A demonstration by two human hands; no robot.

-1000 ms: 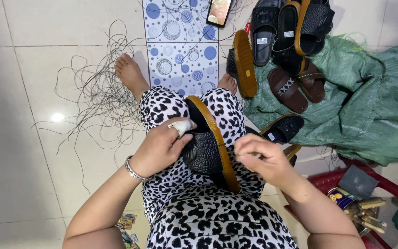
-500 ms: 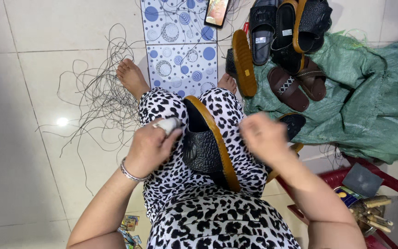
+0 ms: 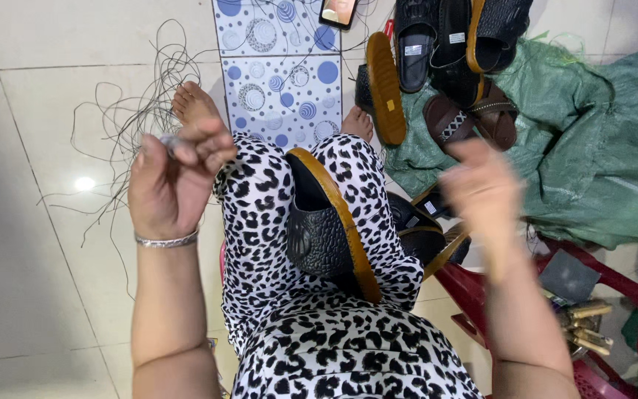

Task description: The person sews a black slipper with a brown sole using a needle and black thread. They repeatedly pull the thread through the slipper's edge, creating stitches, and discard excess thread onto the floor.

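Your L hand [image 3: 175,181] is raised, fingertips pinching a small grey bit. R hand [image 3: 485,188] blurred, can't tell grip. 1 black sandal [image 3: 326,222] sits btw your knees.

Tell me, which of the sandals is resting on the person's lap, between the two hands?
The black sandal with the tan sole edge, standing on its side between the knees. The other sandals lie on the floor and on the green sack.

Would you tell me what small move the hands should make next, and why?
Probably bring both hands back down to the black sandal. It stands on edge between the knees, untouched, while the left hand is raised beside it pinching something small and grey, and the right hand is lifted clear and blurred.
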